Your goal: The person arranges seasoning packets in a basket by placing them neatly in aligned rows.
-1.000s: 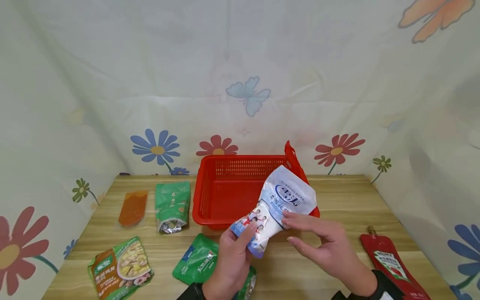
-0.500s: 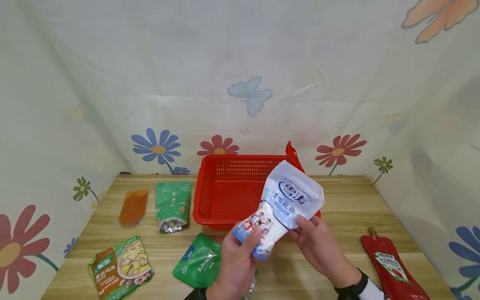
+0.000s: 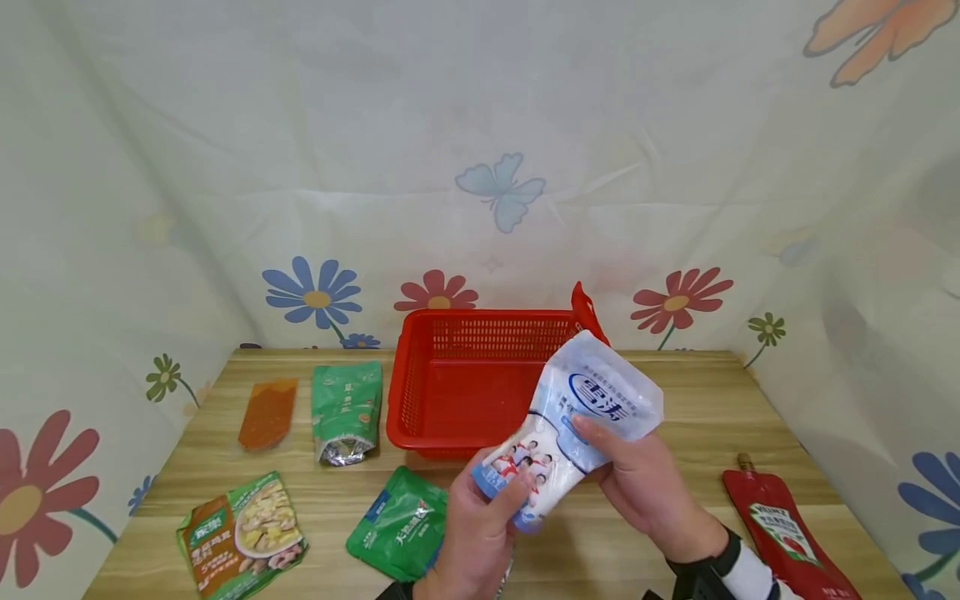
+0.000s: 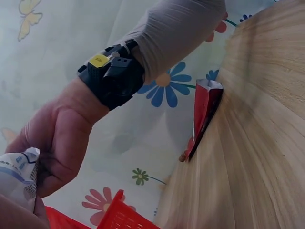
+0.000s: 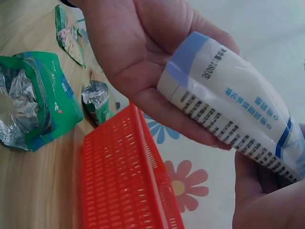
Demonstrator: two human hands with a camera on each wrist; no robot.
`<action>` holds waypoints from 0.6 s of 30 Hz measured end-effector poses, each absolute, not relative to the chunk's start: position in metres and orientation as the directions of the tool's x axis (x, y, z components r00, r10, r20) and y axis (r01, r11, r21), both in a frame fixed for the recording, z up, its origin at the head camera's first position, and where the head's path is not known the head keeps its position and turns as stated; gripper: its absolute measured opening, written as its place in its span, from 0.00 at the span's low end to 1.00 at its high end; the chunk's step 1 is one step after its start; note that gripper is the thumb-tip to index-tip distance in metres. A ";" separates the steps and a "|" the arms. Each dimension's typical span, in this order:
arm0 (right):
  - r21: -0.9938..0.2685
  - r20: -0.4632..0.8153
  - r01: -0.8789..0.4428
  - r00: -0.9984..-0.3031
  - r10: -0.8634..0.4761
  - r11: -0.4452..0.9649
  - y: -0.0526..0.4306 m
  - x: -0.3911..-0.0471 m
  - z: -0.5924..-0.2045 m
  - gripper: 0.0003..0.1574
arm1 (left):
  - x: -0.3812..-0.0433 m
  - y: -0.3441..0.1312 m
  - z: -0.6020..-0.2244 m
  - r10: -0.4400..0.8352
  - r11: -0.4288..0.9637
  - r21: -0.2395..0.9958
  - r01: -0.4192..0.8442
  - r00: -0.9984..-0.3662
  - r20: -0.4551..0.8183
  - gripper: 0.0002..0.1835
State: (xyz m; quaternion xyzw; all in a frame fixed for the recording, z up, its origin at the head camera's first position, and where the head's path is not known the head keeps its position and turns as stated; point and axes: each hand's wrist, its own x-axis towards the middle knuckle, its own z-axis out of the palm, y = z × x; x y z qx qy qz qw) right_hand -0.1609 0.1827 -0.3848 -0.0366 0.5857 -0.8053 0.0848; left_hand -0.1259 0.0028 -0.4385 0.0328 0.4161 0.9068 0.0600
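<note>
A white and blue salt bag (image 3: 573, 425) is held tilted in the air, in front of the red basket (image 3: 480, 400). My left hand (image 3: 483, 525) grips its lower blue end, thumb over the printed front. With the thumb on the front, my right hand (image 3: 652, 487) pinches the bag's right side; its other fingers are behind. The right wrist view shows the printed back of the salt bag (image 5: 233, 100), with the left hand (image 5: 147, 62) under its end. Below the left hand lies a green pouch (image 3: 397, 525), partly covered by that hand.
Left on the table are an orange-brown packet (image 3: 267, 414), a green foil-bottomed pouch (image 3: 347, 411) and a brown-green soup packet (image 3: 242, 537). To the right lies a red ketchup pouch (image 3: 783, 529). A red packet (image 3: 587, 312) sticks up from the basket's right corner.
My right hand, its fingers off the bag a second ago, now pinches its right side. Both hands have shifted slightly right with the salt bag.
</note>
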 end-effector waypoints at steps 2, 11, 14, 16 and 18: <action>-0.963 -0.057 0.097 -0.985 -0.164 -0.251 0.181 -0.162 -0.382 0.27 | -0.126 0.002 -0.440 0.135 -0.630 0.773 -0.073 -0.991 0.016 0.14; -0.987 -0.050 0.070 -0.989 -0.140 -0.146 0.173 -0.172 -0.375 0.32 | -0.135 -0.014 -0.443 0.208 -0.407 0.904 -0.135 -0.977 -0.052 0.25; -0.991 -0.038 0.056 -0.989 -0.146 -0.119 0.170 -0.176 -0.375 0.33 | -0.143 -0.026 -0.441 0.265 -0.259 0.955 -0.143 -0.961 -0.072 0.26; -0.995 -0.031 0.044 -0.988 -0.149 -0.089 0.169 -0.178 -0.375 0.34 | -0.148 -0.035 -0.438 0.312 -0.167 0.977 -0.131 -0.947 -0.074 0.26; -0.999 -0.020 0.027 -0.989 -0.149 -0.043 0.167 -0.181 -0.374 0.35 | -0.154 -0.044 -0.433 0.359 -0.063 0.993 -0.096 -0.931 -0.067 0.25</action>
